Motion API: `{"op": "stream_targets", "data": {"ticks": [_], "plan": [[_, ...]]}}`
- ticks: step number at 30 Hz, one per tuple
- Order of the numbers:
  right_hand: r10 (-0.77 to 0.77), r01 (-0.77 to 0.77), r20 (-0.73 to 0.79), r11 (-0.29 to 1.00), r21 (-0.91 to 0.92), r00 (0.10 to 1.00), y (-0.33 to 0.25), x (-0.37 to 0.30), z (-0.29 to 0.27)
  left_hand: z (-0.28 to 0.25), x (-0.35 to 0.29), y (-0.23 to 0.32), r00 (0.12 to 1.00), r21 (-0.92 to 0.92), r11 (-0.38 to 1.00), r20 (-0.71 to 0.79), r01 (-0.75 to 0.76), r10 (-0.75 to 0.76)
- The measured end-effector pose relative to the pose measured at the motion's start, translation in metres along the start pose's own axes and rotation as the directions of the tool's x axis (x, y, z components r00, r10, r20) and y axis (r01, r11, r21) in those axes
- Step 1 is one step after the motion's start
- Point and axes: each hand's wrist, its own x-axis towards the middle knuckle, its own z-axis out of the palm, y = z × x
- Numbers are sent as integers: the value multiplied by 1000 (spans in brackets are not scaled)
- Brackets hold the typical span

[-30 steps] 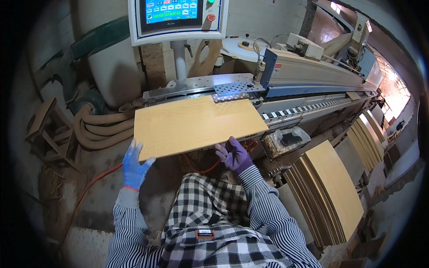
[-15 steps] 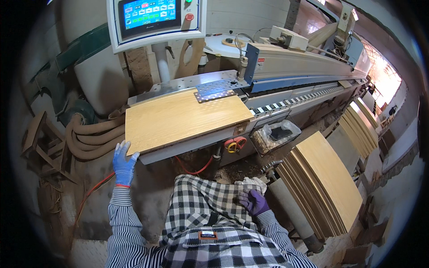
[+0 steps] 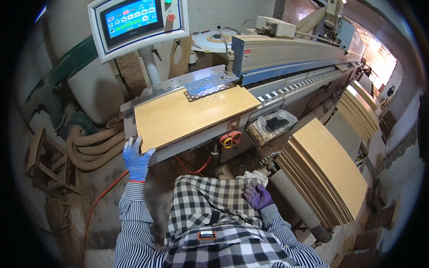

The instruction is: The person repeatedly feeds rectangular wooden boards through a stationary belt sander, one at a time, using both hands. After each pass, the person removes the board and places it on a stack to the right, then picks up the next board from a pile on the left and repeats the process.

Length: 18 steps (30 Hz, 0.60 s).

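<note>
A flat wood-grain board (image 3: pixel 196 114) lies on the infeed end of a long machine. My left hand (image 3: pixel 136 161), in a blue and grey glove, takes hold of the board's near left corner, with the thumb by the near edge and the fingers at the left end. A perforated metal plate (image 3: pixel 210 87) reaches over the board's far edge. My right hand (image 3: pixel 258 195), in a purple glove, rests low against my checked apron (image 3: pixel 203 196) and holds nothing. Its fingers are loosely bent and apart.
A stack of similar boards (image 3: pixel 328 169) lies on rollers at the right, with more boards (image 3: pixel 357 111) beyond. A bin with a plastic liner (image 3: pixel 272 127) hangs at the machine's side. Upper left is a control screen (image 3: pixel 132 20); thick hoses (image 3: pixel 98 145) and a wooden stool (image 3: pixel 53 163) stand left.
The board has slid right along the machine, away from its left end. My left hand has followed at the corner. My right hand stays by the apron; the whole view has shifted slightly.
</note>
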Motion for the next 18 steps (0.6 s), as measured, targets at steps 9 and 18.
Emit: {"op": "stream_targets", "data": {"ticks": [9,18], "plan": [[-250,184,716,-864,-469,652,-55,-5,168,18,6,17,937,76,934,-3,-348,349],[-267,-421,767,-907,4,583,-155,10,183,35,10,31,916,179,912,-100,-368,389]]}}
